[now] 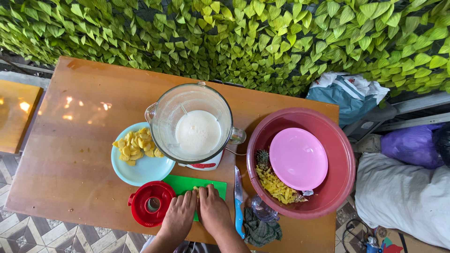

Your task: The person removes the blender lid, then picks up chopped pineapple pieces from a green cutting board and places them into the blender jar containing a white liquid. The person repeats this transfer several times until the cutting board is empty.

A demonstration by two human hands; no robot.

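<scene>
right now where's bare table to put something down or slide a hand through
The widest bare patch is the table's left part, from its left edge to the blue plate and red lid. Another strip runs between the hedge and the blender jar. It is crowded around both hands: green board, knife, cloth and red basin.

Bright, even daylight, sharp focus, small glare spots on the glossy wooden table [79, 154], wide-angle bending at the edges.
</scene>
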